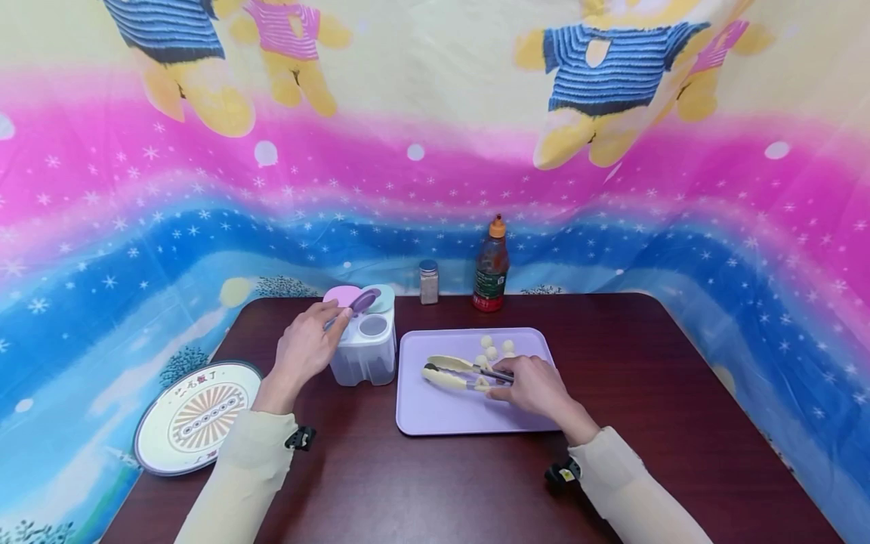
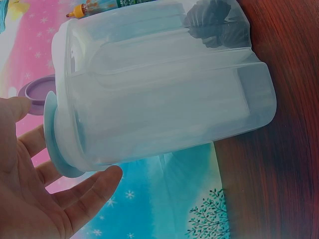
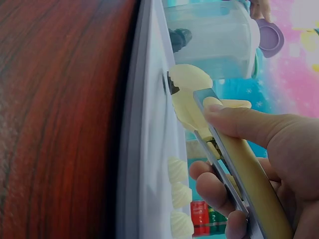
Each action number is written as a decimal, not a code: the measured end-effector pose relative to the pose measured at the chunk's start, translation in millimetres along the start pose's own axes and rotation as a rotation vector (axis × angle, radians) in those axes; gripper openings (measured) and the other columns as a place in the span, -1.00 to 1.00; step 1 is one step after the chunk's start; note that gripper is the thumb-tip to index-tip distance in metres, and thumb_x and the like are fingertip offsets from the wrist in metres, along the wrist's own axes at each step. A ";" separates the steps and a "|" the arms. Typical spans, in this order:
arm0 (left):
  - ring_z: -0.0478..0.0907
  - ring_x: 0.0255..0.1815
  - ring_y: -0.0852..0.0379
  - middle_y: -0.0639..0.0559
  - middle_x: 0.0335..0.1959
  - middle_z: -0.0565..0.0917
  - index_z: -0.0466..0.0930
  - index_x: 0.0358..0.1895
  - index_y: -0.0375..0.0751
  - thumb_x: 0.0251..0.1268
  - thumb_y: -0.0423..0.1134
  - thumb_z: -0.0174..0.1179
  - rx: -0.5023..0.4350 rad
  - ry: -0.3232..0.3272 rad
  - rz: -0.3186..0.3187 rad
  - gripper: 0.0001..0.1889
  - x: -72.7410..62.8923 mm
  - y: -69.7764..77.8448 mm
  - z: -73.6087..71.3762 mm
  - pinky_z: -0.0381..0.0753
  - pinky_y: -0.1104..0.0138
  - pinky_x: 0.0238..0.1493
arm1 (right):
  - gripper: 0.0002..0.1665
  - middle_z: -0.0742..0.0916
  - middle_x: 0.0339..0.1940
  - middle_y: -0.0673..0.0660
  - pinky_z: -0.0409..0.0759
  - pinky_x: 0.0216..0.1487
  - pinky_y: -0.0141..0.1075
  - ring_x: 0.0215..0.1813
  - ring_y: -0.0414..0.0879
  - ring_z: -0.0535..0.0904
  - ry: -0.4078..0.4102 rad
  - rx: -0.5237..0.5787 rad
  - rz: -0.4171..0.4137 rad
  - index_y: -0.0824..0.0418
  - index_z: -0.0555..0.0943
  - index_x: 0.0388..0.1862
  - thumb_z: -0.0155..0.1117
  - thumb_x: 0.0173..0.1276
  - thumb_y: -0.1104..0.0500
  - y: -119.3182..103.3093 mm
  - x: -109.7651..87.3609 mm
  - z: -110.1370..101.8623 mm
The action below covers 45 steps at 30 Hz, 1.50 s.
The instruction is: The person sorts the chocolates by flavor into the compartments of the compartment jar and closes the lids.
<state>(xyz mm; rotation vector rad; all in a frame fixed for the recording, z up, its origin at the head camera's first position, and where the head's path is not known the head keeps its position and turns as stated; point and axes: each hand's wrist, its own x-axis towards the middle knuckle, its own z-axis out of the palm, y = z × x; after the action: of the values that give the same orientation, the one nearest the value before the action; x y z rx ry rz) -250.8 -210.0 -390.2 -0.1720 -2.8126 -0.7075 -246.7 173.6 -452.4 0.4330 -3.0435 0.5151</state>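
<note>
My left hand (image 1: 306,349) pinches the raised purple lid (image 1: 365,301) of a clear plastic container (image 1: 365,361), thumb on its edge and other fingers loosely spread. Beneath that lid, a round opening (image 1: 373,326) is uncovered. Dark lumps (image 2: 212,22) lie inside the container near its bottom. Over the lilac tray (image 1: 424,418), my right hand (image 1: 537,389) grips tongs (image 1: 451,364) with cream heads and metal arms. A small dark piece (image 3: 173,83) shows between the tong heads; its kind is unclear. Several cream-coloured swirled pieces (image 1: 491,353) sit on the tray beyond the tongs.
A patterned oval plate (image 1: 156,442) lies at the table's left edge. Behind the tray stand a small blue-capped jar (image 1: 429,287) and a sauce bottle (image 1: 491,272) with an orange cap. The container's pink lid (image 1: 340,294) and teal lid (image 1: 384,299) lie closed. Printed cloth hangs around the table.
</note>
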 end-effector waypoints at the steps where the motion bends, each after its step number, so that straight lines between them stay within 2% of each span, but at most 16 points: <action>1: 0.35 0.44 -0.31 -0.16 0.47 0.42 0.50 0.36 -0.20 0.57 0.28 -0.30 0.001 0.000 -0.001 -0.29 0.1 -0.1 0.0 0.45 -0.26 0.23 | -0.43 0.82 -0.16 -0.02 0.54 -0.27 -0.18 -0.24 -0.13 0.63 0.003 0.000 0.006 -0.05 0.77 0.00 0.59 0.00 -0.22 -0.2 0.0 -1.2; 8: 0.36 0.44 -0.31 -0.15 0.46 0.42 0.51 0.35 -0.19 0.57 0.27 -0.29 0.002 0.000 -0.002 -0.30 0.3 -0.6 0.5 0.46 -0.26 0.23 | -0.42 0.81 -0.09 0.03 0.55 -0.28 -0.12 -0.13 -0.06 0.65 0.015 0.043 0.027 -0.05 0.76 0.04 0.57 0.04 -0.22 -4.9 0.3 -12.1; 24: 0.35 0.44 -0.30 -0.14 0.47 0.42 0.51 0.35 -0.18 0.56 0.28 -0.28 -0.003 -0.010 -0.009 -0.30 0.4 1.0 -0.5 0.45 -0.26 0.24 | -0.40 0.80 -0.05 0.06 0.45 -0.34 -0.23 -0.20 -0.11 0.60 0.026 0.071 0.018 -0.03 0.75 0.07 0.56 0.05 -0.22 -6.5 2.6 -16.6; 36: 0.36 0.44 -0.29 -0.13 0.47 0.42 0.51 0.35 -0.18 0.56 0.28 -0.27 -0.010 -0.008 -0.012 -0.31 0.5 1.3 -0.8 0.46 -0.26 0.22 | -0.40 0.78 0.03 0.07 0.46 -0.32 -0.23 -0.13 -0.08 0.62 0.033 0.088 0.029 -0.03 0.74 0.08 0.55 0.06 -0.22 -7.0 2.9 -18.4; 45: 0.36 0.44 -0.29 -0.13 0.47 0.42 0.52 0.34 -0.18 0.56 0.28 -0.28 -0.006 -0.007 -0.011 -0.31 0.7 0.9 -0.8 0.46 -0.27 0.22 | -0.39 0.79 -0.04 0.03 0.37 -0.37 -0.29 -0.22 -0.12 0.53 0.034 0.123 0.045 -0.05 0.72 0.12 0.55 0.09 -0.21 -9.4 6.4 -24.7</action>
<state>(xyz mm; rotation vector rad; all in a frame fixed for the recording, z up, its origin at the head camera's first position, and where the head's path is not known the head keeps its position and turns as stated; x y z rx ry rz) -251.2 -209.6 -388.9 -0.1600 -2.8207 -0.7191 -250.7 171.4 -425.6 0.3560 -3.0055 0.7072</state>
